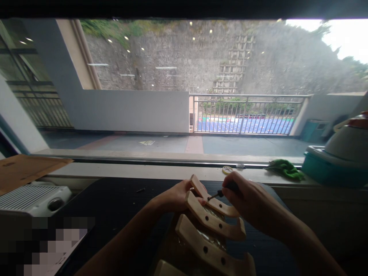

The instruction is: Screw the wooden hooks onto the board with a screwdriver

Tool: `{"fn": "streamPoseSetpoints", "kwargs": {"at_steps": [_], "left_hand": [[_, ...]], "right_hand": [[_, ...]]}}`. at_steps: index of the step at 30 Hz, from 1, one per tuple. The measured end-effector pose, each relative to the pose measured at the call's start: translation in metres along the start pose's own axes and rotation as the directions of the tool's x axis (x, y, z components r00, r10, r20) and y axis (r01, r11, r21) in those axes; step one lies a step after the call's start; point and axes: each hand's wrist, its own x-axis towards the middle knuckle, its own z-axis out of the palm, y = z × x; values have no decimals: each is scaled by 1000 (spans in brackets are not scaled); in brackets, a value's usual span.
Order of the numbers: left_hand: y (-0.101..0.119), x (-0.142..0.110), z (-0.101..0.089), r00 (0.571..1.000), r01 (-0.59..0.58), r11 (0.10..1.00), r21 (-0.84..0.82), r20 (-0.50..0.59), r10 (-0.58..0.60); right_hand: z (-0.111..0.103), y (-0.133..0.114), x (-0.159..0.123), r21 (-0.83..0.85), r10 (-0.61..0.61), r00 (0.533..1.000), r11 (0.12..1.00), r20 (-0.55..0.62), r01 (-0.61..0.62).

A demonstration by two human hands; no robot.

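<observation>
- Well, the right hand (240, 191) has its fingers curled round the dark handle of a screwdriver (220, 193), held aslant, its tip down at the far wooden hook (216, 204); I can't make out whether a screw sits beneath it.
- The left hand (178, 196) has its fingers closed on that same far wooden hook near its left end, a fingertip showing just beside the screwdriver's tip.
- Nearer the person come a second hook (213, 222), a third hook (214, 256) and, cut off by the lower edge, a fourth hook (169, 270); the second and third each show two dark holes and an upturned right end.
- Under the row, a brownish base (169, 245) shows, glinting in places between the hooks.
- All this is at the dark desk (120, 201), where a small dark piece (140, 190) lies left of the hands.
- Beyond, the windowsill (172, 171) carries a yellow-rimmed roll (227, 170), a crumpled green cloth (285, 170) and a teal container (330, 166).
- Off to the left, a brown sheet (31, 168) hangs over a white slatted appliance (34, 196).
- Outside the window, a railing (247, 115) fronts a blue court.
</observation>
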Motion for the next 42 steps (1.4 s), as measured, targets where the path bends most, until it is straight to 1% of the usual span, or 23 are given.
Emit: {"fn": "streamPoseSetpoints", "kwargs": {"at_steps": [3,8,13,23,28,31,34,37,40,42], "left_hand": [[2,0,0,1000,-2,1000,-17,23,2],[1,1,0,1000,4,1000,-10,5,-4],[-2,2,-1,1000,-1,999,-33,16,1],[-5,1,-2,999,14,998,-60,36,-12],[-5,2,-1,1000,-1,1000,-27,27,2],[-2,1,0,999,-13,1000,20,30,12],[-1,1,2,1000,4,999,51,3,-4],[-2,1,3,999,33,999,35,-21,-33],[-4,1,3,1000,14,1000,26,-23,-13],[-4,1,3,1000,-2,1000,30,-19,3]], "right_hand": [[0,1,0,-17,-11,1000,1000,-7,11],[2,1,0,-38,-50,998,998,-31,49],[2,0,0,-22,-77,997,997,-30,76],[0,2,0,-44,-60,998,997,-24,59],[0,-1,-1,-87,-32,999,996,-20,30],[3,-3,-1,-103,-19,999,995,-36,15],[8,-3,1,-77,-27,996,997,-90,20],[12,-1,5,-6,-9,992,1000,-129,9],[16,-1,7,69,4,991,998,-134,5],[17,-3,6,92,-14,991,995,-133,26]]}}
